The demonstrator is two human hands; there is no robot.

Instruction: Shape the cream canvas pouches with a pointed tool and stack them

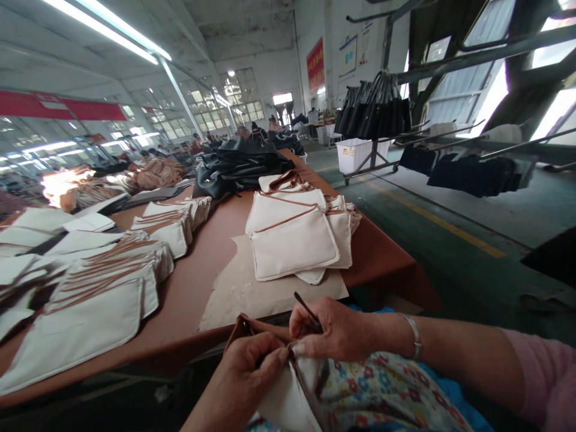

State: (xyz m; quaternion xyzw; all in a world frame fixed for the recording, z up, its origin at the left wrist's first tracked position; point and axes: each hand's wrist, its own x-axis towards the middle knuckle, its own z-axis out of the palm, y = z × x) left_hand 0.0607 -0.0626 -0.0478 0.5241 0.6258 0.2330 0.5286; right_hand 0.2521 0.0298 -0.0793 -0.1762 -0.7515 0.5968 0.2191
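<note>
A white pouch (288,401) with brown trim lies in my lap, its opening edge raised between my hands. My left hand (245,375) pinches that brown-trimmed edge between thumb and fingers. My right hand (335,330) is closed around a thin dark stick-like tool (308,309), which slants up to the left; its lower end is hidden in the fingers. The right thumb presses on the pouch edge, close beside the left fingertips. A brown strip (252,325) of the piece shows behind my left hand. Beneath lies a flowered apron (378,384).
A brown-covered table (198,276) stands ahead, bearing stacked white pouches (292,243) on brown paper (229,300). Rows of similar pouches (99,300) lie at left, with black bags (243,162) farther back. At right are a rack with hanging black bags (375,114) and a white bin (360,155).
</note>
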